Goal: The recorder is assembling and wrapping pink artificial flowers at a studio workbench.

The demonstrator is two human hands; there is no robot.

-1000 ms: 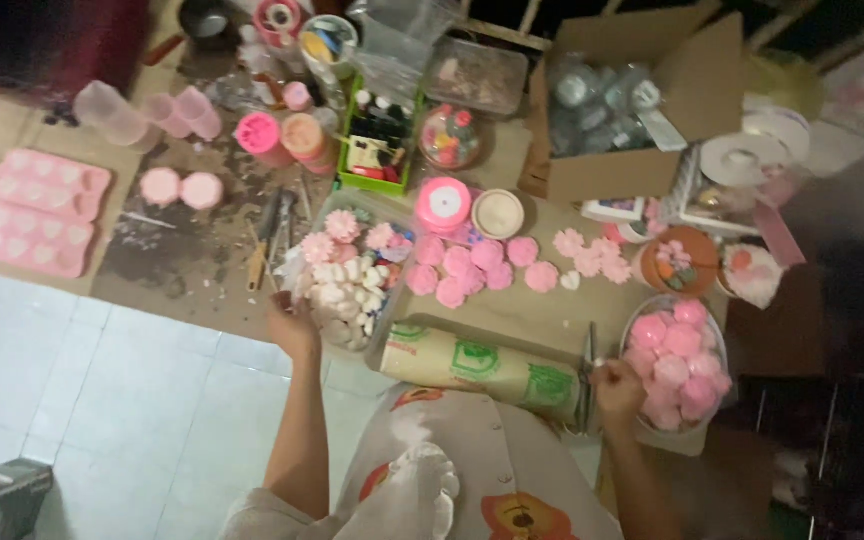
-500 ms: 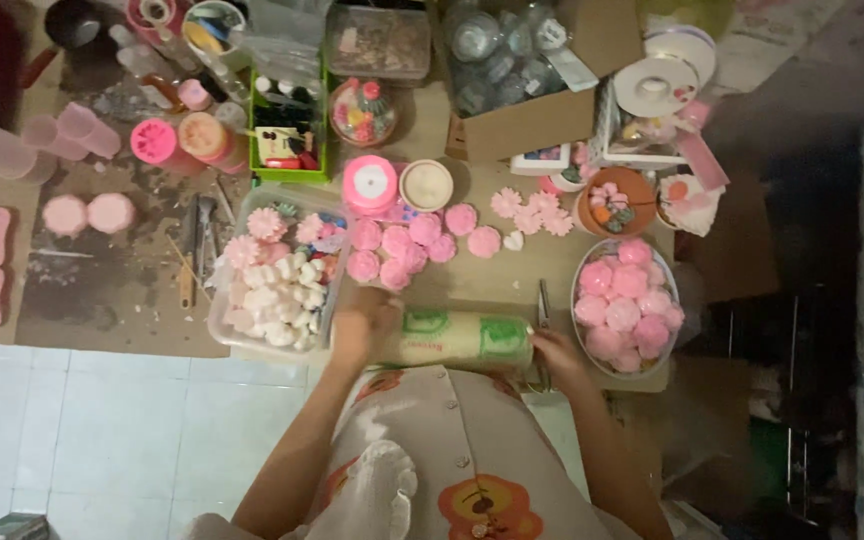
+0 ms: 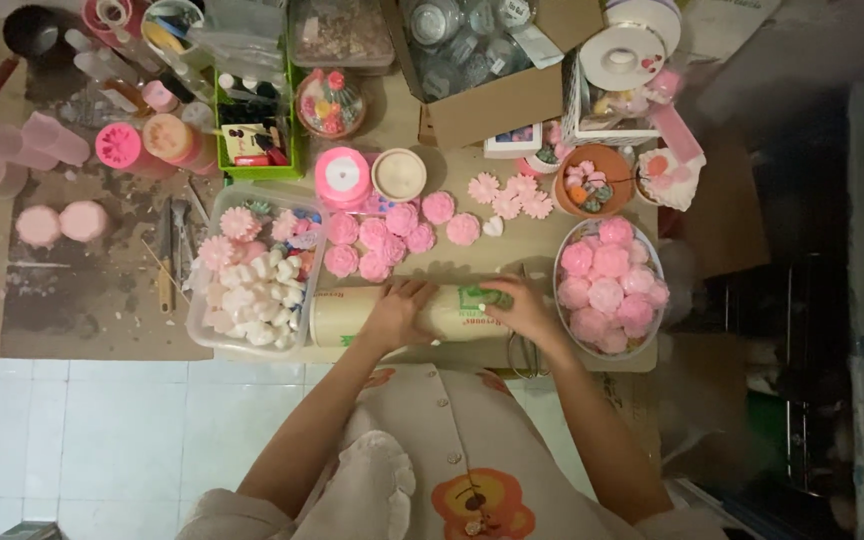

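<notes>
Fingers of left hand (image 3: 399, 312) and right hand (image 3: 520, 305) spread flat on cream roll (image 3: 407, 315) with green label, lying at frame centre, clear tub (image 3: 214, 340) of white pieces left, bowl (image 3: 564, 322) of pink flowers right, open cardboard box (image 3: 497, 105) above

The person wears a pale cream, soft cloth garment (image 3: 452, 450) with a row of small round buttons running down its front. Low on the front sits a cartoon bear print (image 3: 474, 503) in orange and brown, and a ruffled, scalloped cream frill (image 3: 377, 480) hangs beside it. The left hand (image 3: 397, 312) and the right hand (image 3: 520, 305) are bare, with no rings, watch or gloves visible, and both forearms are uncovered up to short, light sleeves at the bottom edge.
</notes>
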